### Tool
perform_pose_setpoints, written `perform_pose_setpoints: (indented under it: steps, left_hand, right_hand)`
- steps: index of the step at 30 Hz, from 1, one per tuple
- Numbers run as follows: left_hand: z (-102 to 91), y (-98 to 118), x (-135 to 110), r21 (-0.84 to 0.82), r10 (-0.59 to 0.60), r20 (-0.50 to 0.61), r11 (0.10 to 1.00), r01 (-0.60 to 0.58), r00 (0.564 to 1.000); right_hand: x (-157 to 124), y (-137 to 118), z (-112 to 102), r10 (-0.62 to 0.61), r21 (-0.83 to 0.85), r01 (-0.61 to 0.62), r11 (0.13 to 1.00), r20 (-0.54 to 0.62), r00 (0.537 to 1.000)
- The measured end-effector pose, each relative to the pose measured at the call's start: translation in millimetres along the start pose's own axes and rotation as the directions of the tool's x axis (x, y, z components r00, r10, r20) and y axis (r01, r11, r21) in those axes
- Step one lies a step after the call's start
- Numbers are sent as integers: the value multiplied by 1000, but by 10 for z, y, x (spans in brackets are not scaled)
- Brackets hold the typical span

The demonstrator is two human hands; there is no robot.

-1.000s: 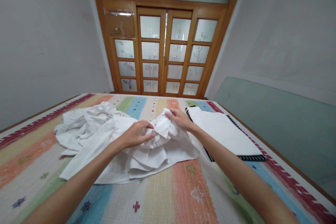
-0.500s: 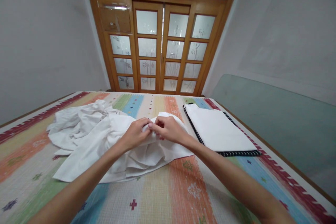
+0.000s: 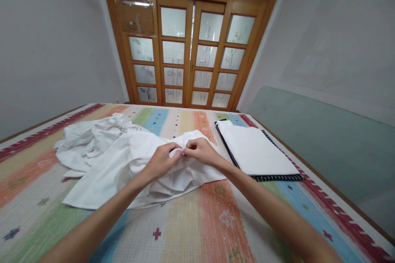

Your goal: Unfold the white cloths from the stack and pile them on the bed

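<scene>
A crumpled white cloth (image 3: pixel 117 160) lies spread over the striped bed cover (image 3: pixel 197 230). My left hand (image 3: pixel 162 160) and my right hand (image 3: pixel 202 151) meet at the middle of the cloth, fingertips touching. Both pinch the same bunched bit of white fabric between them. A second heap of white cloth (image 3: pixel 88 141) lies behind it to the left.
A flat folded white cloth on a dark striped piece (image 3: pixel 257 152) lies at the right of the bed. Wooden glass-paned doors (image 3: pixel 191 49) stand beyond the bed. A pale green panel (image 3: pixel 324 135) runs along the right wall. The bed's right edge is close to it.
My right hand has brought a cloth corner leftward to my left hand. The two hands, apart a second ago, now pinch the fabric together.
</scene>
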State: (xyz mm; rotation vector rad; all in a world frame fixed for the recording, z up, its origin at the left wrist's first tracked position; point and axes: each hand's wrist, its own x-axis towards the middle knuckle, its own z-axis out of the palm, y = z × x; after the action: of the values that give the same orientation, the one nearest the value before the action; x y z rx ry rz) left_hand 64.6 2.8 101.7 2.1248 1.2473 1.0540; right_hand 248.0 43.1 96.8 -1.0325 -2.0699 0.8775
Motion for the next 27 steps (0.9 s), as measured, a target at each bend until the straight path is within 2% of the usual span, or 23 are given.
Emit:
perform_pose_setpoints:
  steps: [6, 12, 14, 16, 19, 24, 27]
  left_hand:
    - [121, -110, -47, 48, -15, -95, 999, 20, 995]
    - [167, -208, -45, 93, -24, 53, 996, 19, 998]
    - [199, -224, -54, 133, -1, 53, 991, -6, 999]
    - [256, -238, -79, 154, 21, 6, 988, -22, 1000]
    - [361, -268, -142, 99, -10, -57, 995, 16, 998]
    - [486, -355, -247, -68, -157, -87, 986, 152, 984]
    - [505, -409, -271, -145, -232, -102, 966, 216, 967]
  right_hand:
    - [-97, 22, 79, 5, -23, -6, 1000, -53, 999]
    - [-194, 30, 162, -7, 3, 7, 1000, -130, 991]
    - [-195, 75, 186, -16, 18, 19, 1000, -149, 989]
    - [-181, 127, 210, -20, 32, 25, 999, -156, 988]
    - [-154, 209, 259, 14, 56, -7, 998, -120, 993]
    - [-166, 369, 397, 92, 143, -86, 986, -37, 995]
    - [-198, 466, 478, 87, 130, -81, 988, -40, 995]
